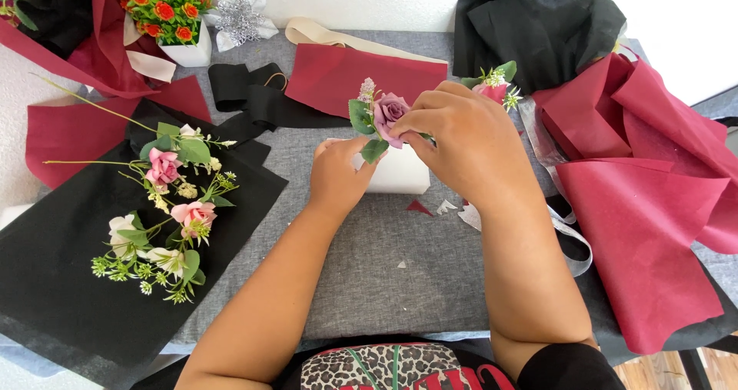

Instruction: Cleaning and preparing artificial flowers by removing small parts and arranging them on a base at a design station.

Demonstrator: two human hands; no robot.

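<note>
Head view: a person's two bare forearms reach over a grey cloth-covered table [384, 282].
Right hand: the right hand [461, 140] has its fingers pinched together on a mauve rose [390, 111] with green leaves, near the middle of the table.
Left hand: the left hand [338, 176] is closed against the side of a small white box [400, 173] that sits just under the rose; how firmly it grips cannot be told.
Rose: it stands above the box, its leaves touching the left hand's fingertips.
Left edge: a spray of pink and white flowers [165, 213] lies on a black sheet [61, 282], well apart from the hands.
Far left corner: a white pot of orange flowers [165, 9] stands beside a silver bow [240, 17].
Far edge: a folded red sheet [361, 75] lies by a black ribbon [254, 94].
Right edge: red wrapping paper [646, 236] lies crumpled, with black paper [534, 25] behind it.
Near the right hand: a small pink sprig [496, 86] shows just past the knuckles.
</note>
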